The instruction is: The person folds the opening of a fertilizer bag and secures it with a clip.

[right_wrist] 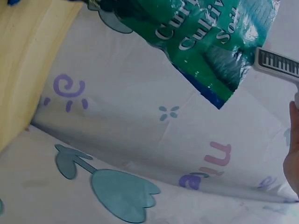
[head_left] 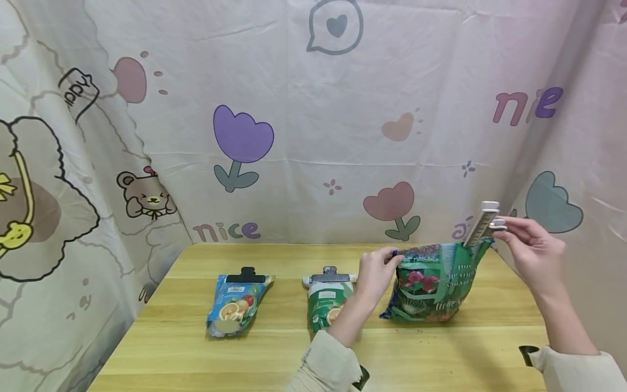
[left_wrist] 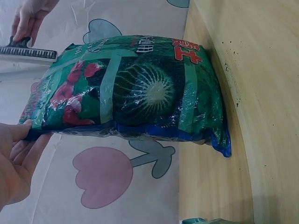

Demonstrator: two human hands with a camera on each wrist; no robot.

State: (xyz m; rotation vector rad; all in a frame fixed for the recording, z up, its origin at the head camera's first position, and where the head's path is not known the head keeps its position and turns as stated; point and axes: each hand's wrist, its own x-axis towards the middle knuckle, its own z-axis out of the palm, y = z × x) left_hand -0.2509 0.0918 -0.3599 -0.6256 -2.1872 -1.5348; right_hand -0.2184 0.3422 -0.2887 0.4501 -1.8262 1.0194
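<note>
A green bag of cultivation soil (head_left: 433, 286), printed with flowers and a cactus, stands on the table at the right. My left hand (head_left: 374, 272) pinches its upper left corner between thumb and fingers. In the left wrist view, the same hand (left_wrist: 16, 163) grips the bag's blue edge. My right hand (head_left: 536, 250) pinches the handle of a light-coloured bag clip (head_left: 481, 226) with a toothed strip. The clip slants up from the bag's upper right part, one end at the bag's top edge (right_wrist: 254, 58). Whether its jaws grip the plastic, I cannot tell.
On the wooden table (head_left: 235, 359), a blue fruit-print pouch (head_left: 232, 310) with a black clip (head_left: 246, 275) lies at the left. In the middle is a green pouch (head_left: 323, 305) with a dark clip (head_left: 330, 276), partly behind my left forearm. Dark crumbs (left_wrist: 237, 79) lie near the bag.
</note>
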